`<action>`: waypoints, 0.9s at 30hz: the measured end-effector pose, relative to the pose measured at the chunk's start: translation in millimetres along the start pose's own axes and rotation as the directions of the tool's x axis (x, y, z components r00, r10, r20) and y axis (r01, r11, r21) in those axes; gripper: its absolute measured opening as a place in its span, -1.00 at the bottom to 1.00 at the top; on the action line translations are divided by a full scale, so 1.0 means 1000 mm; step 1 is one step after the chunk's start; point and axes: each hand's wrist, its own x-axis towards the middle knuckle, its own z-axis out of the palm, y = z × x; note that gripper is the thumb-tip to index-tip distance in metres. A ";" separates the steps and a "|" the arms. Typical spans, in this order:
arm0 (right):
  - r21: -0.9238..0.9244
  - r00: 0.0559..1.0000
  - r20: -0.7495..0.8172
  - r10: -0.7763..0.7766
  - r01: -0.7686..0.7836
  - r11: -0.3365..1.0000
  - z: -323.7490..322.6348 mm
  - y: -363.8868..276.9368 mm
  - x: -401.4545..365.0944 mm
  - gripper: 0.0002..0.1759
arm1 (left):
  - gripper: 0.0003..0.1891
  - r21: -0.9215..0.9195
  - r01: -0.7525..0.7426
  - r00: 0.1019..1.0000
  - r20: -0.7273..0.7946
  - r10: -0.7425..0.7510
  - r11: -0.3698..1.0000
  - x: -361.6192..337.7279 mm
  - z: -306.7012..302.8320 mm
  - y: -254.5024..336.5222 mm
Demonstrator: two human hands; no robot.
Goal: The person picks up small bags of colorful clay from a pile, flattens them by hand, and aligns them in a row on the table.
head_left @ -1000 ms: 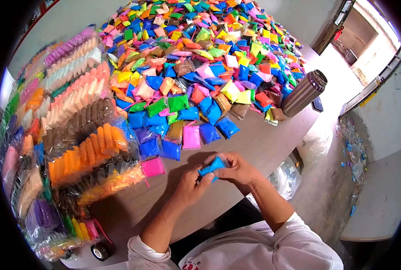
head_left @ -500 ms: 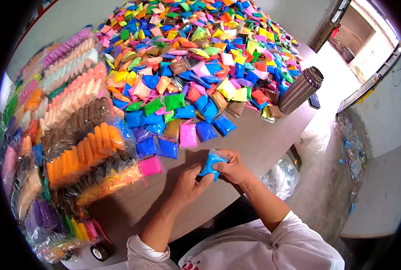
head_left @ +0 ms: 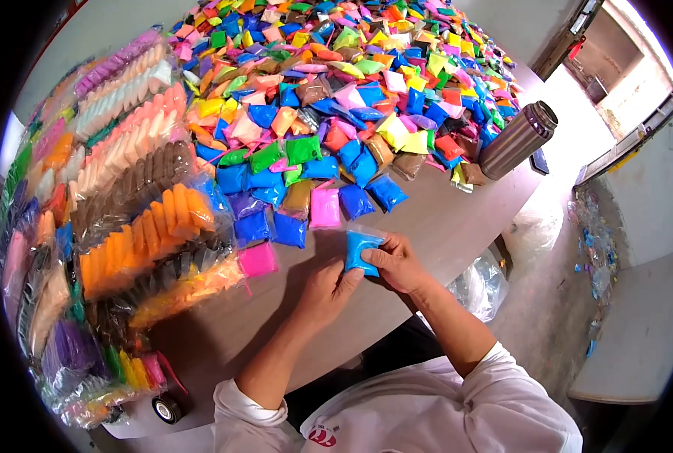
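Observation:
A small clear packet with light blue filling (head_left: 361, 251) is held upright above the front part of the table. My right hand (head_left: 399, 264) grips its right side, with the thumb lying across the blue face. My left hand (head_left: 327, 291) is at the packet's lower left, its fingers closed together and its thumb at the packet's edge; the fingertips are partly hidden. Just beyond the hands, a pink packet (head_left: 324, 208) and dark blue packets (head_left: 357, 202) lie at the near edge of a large heap.
The multicoloured heap (head_left: 336, 90) covers the table's far part. Bagged rows of packets, including orange ones (head_left: 144, 238), fill the left. A metal flask (head_left: 519, 140) stands on the right beside a phone (head_left: 539, 161). A tape roll (head_left: 166, 409) is at the lower left.
The blue packet is now more upright and flatter, with more of its face showing. Both hands have shifted slightly, and the whole view has moved a little.

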 end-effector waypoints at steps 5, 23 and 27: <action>-0.012 1.000 0.024 -0.016 0.016 1.000 0.001 -0.004 -0.001 -0.65 | -0.55 0.051 -0.101 0.995 -0.003 0.101 0.994 0.001 -0.001 0.003; -0.289 0.996 -0.088 -0.019 -0.007 0.957 0.015 0.003 -0.009 -0.76 | -0.73 0.152 -0.176 0.983 -0.032 0.183 0.973 0.001 0.008 -0.006; -0.529 0.956 -0.086 -0.279 0.194 0.826 0.021 0.010 -0.009 -0.77 | -0.73 0.161 -0.209 0.976 -0.027 0.216 0.965 0.000 0.011 -0.010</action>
